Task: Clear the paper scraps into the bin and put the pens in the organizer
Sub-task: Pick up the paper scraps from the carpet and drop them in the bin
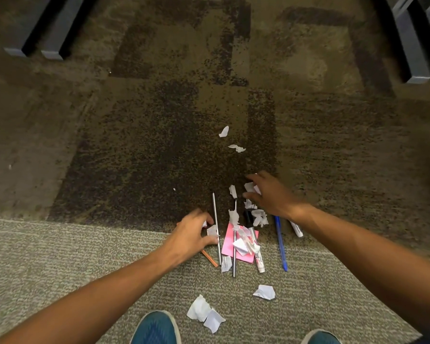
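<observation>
Your left hand (193, 234) pinches a paper scrap (212, 230); your right hand (271, 196) curls round scraps (249, 187) beneath it: flimsy, so bunch them.

Arms extended down; left hand (193, 235) grips paper scrap (212, 230); right hand (271, 197) pinches second scrap (249, 187), fingers (253, 177) curled.

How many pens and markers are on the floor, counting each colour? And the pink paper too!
Thin black pens: 2
Blue pen: 1
Orange pen or pencil: 1
White markers: 2, one partly hidden
Pink paper: 1
Total: 7
</observation>
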